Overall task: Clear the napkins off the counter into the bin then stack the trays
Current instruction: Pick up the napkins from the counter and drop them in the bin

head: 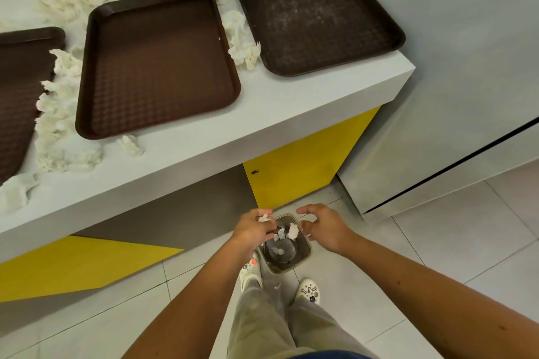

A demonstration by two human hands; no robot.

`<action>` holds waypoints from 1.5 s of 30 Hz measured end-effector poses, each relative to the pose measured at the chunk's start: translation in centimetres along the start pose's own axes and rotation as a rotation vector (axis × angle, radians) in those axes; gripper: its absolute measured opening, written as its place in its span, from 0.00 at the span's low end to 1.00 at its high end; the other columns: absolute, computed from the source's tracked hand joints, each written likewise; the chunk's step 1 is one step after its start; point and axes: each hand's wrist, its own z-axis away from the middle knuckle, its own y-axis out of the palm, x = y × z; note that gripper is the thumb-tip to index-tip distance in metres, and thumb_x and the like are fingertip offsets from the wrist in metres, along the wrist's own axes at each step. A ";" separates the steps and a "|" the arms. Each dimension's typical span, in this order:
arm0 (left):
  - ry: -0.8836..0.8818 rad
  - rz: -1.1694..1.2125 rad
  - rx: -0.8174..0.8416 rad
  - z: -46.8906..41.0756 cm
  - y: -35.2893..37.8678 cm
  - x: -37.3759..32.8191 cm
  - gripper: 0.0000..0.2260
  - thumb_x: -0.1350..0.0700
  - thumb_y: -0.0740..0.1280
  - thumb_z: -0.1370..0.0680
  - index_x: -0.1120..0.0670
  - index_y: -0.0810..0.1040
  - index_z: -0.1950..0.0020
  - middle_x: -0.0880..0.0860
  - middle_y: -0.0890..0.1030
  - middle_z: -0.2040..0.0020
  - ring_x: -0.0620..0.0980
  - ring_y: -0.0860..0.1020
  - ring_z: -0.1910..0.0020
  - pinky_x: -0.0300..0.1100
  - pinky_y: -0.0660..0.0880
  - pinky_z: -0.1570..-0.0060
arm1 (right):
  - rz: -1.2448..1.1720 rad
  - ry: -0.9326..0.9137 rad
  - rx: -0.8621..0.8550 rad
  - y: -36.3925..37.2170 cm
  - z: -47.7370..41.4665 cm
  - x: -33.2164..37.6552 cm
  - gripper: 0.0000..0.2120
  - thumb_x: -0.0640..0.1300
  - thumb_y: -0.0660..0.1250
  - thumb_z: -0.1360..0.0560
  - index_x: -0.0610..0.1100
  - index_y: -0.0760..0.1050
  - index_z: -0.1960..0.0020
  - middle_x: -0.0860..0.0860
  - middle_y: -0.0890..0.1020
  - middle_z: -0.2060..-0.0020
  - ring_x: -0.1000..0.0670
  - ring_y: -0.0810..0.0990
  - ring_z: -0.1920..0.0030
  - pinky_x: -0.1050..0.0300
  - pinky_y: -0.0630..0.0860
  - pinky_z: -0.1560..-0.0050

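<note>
White tabletop (189, 148) on the far side carries trays (157, 64) ringed by napkins (58, 125). We are dumping into the near bin (291, 269): left hand (253, 232) pinches a scrap (264, 217), right hand (324, 228) has fingers spread, empty. Next we should gather more napkins.

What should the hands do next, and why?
Probably drop the scrap pinched in the left hand into the bin; the right hand is open, and many napkins lie on the counter.
</note>
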 end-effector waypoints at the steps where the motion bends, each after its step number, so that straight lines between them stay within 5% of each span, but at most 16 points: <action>1: -0.004 -0.003 -0.017 -0.1 0.0 0.1 0.15 0.68 0.68 0.24 0.57 0.77 0.39 0.58 0.77 0.43 0.55 0.80 0.44 0.40 0.78 0.50 | 0.006 -0.009 -0.025 -0.1 0.0 -0.1 0.13 0.43 0.66 0.22 0.47 0.77 0.38 0.48 0.74 0.41 0.46 0.82 0.53 0.49 0.79 0.46; 11: -0.064 -0.113 -0.071 -2.0 1.4 2.3 0.19 0.56 0.73 0.25 0.55 0.75 0.35 0.55 0.77 0.38 0.54 0.78 0.42 0.45 0.77 0.43 | -0.094 -0.018 -0.151 -3.1 0.6 -0.7 0.06 0.42 0.65 0.22 0.47 0.79 0.46 0.50 0.74 0.46 0.45 0.81 0.56 0.46 0.79 0.46; 18: -0.099 -0.113 -0.134 -2.2 1.2 2.4 0.17 0.59 0.69 0.23 0.55 0.74 0.34 0.58 0.78 0.41 0.56 0.78 0.44 0.49 0.75 0.39 | -0.123 -0.003 -0.165 -4.0 1.5 -0.5 0.07 0.42 0.64 0.21 0.45 0.79 0.45 0.51 0.74 0.46 0.44 0.81 0.56 0.45 0.79 0.48; 25: 0.142 -0.093 -0.073 1.4 0.4 -1.8 0.13 0.60 0.68 0.23 0.55 0.74 0.39 0.55 0.81 0.48 0.53 0.81 0.50 0.49 0.77 0.48 | -0.202 -0.093 -0.134 -5.2 1.8 2.5 0.07 0.41 0.64 0.22 0.51 0.78 0.49 0.49 0.79 0.49 0.48 0.79 0.54 0.48 0.78 0.50; 30: 0.350 -0.131 -0.063 4.8 -0.6 -5.7 0.11 0.63 0.68 0.23 0.56 0.77 0.42 0.52 0.80 0.53 0.47 0.79 0.57 0.38 0.74 0.56 | -0.258 -0.186 -0.154 -6.1 2.2 5.7 0.09 0.39 0.64 0.22 0.52 0.79 0.52 0.50 0.80 0.58 0.49 0.79 0.59 0.47 0.77 0.55; 37: 0.529 -0.211 -0.078 8.2 -3.3 -10.3 0.10 0.64 0.67 0.24 0.55 0.79 0.44 0.55 0.81 0.52 0.47 0.79 0.57 0.35 0.74 0.57 | -0.356 -0.306 -0.169 -7.8 2.6 11.2 0.08 0.36 0.64 0.22 0.46 0.79 0.53 0.49 0.80 0.61 0.51 0.78 0.64 0.65 0.74 0.64; 40: 0.598 -0.220 -0.104 9.3 -4.6 -12.8 0.11 0.64 0.66 0.24 0.56 0.79 0.44 0.54 0.81 0.53 0.46 0.79 0.57 0.34 0.74 0.60 | -0.365 -0.359 -0.211 -9.4 2.5 14.2 0.08 0.37 0.65 0.22 0.47 0.80 0.53 0.48 0.81 0.60 0.50 0.78 0.63 0.59 0.75 0.61; 45: 0.698 -0.269 -0.097 9.7 -6.1 -18.0 0.09 0.61 0.67 0.24 0.50 0.80 0.47 0.52 0.83 0.53 0.49 0.82 0.52 0.45 0.76 0.50 | -0.411 -0.435 -0.343 -12.8 1.7 17.8 0.07 0.37 0.65 0.23 0.46 0.81 0.50 0.46 0.82 0.58 0.49 0.80 0.61 0.52 0.77 0.55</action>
